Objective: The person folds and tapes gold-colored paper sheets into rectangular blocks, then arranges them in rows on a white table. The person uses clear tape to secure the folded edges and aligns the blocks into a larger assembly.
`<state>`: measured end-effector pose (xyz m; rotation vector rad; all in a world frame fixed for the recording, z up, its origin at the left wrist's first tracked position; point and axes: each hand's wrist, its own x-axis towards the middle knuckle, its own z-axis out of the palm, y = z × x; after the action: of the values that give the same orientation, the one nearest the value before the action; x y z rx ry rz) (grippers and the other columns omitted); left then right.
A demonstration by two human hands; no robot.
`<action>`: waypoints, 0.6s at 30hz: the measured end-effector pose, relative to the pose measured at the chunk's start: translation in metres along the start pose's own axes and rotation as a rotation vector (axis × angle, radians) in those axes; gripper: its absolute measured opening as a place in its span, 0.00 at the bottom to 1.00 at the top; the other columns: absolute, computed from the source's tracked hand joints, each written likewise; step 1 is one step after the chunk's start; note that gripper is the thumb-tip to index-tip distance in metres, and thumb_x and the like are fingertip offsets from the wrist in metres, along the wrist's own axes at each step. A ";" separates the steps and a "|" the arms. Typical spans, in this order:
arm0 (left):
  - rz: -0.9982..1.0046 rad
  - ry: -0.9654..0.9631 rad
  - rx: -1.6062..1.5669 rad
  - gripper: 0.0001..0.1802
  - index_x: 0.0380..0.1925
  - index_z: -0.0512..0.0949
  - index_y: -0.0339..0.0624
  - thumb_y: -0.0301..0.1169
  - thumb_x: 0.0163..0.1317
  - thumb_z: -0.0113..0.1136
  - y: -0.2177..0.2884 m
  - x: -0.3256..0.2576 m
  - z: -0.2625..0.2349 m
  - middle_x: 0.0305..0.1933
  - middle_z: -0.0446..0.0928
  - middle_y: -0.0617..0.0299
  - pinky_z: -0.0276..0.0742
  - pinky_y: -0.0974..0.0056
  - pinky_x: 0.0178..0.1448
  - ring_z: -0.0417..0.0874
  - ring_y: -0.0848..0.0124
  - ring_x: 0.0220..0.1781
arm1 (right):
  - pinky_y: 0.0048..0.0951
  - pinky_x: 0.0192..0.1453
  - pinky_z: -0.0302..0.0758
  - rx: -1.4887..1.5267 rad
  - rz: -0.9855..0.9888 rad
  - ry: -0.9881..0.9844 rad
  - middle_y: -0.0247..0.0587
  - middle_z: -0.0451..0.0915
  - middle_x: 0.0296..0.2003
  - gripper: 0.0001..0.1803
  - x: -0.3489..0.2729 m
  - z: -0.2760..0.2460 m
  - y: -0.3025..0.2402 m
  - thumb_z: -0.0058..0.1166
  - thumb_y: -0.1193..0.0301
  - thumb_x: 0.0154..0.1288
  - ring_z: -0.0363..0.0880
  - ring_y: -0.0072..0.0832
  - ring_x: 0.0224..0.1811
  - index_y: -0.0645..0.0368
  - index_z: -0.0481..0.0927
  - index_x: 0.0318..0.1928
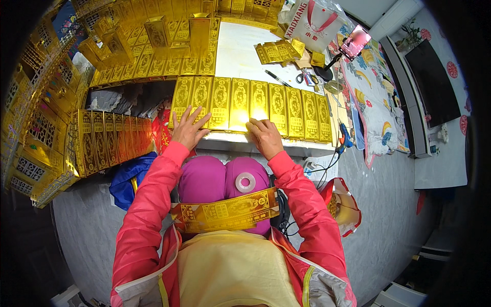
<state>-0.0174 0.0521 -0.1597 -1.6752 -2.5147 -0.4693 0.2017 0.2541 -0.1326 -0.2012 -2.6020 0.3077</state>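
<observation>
A long row of shiny gold printed card panels lies along the near edge of the white table. On its left part rests my left hand, open, fingers spread flat across the panels. My right hand is at the row's near edge, right of the middle, its fingers bent together on the gold strip; the thumb's grip underneath is hidden. Across my lap lies a loose gold printed strip. A roll of clear tape sits on my purple-covered thigh.
Upright gold boxes stand behind on the left, and a gold lattice structure rises at far left. Scissors, a pen, gold scraps and a phone on a stand are at right. A glue gun hangs by the table's right edge.
</observation>
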 end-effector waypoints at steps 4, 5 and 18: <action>0.004 0.010 -0.026 0.30 0.67 0.67 0.74 0.53 0.64 0.57 0.000 0.000 0.000 0.74 0.61 0.65 0.35 0.30 0.74 0.53 0.56 0.78 | 0.37 0.51 0.73 0.010 0.003 0.008 0.38 0.80 0.50 0.18 0.000 0.002 0.000 0.62 0.71 0.56 0.76 0.37 0.46 0.58 0.78 0.48; 0.003 0.008 -0.027 0.30 0.67 0.67 0.74 0.53 0.64 0.57 0.000 0.000 0.000 0.74 0.61 0.65 0.35 0.30 0.74 0.53 0.56 0.78 | 0.37 0.51 0.73 0.016 0.007 0.007 0.38 0.80 0.50 0.18 0.000 0.002 0.000 0.62 0.71 0.56 0.76 0.37 0.46 0.58 0.78 0.48; 0.009 -0.012 0.012 0.36 0.69 0.66 0.71 0.52 0.59 0.63 0.008 0.002 -0.010 0.75 0.59 0.62 0.34 0.32 0.76 0.52 0.55 0.78 | 0.40 0.59 0.70 0.005 0.081 0.007 0.44 0.76 0.53 0.20 -0.002 -0.018 -0.009 0.61 0.69 0.59 0.73 0.41 0.53 0.59 0.76 0.52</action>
<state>-0.0118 0.0540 -0.1477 -1.6891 -2.5120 -0.4442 0.2117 0.2482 -0.1155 -0.3058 -2.5898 0.3411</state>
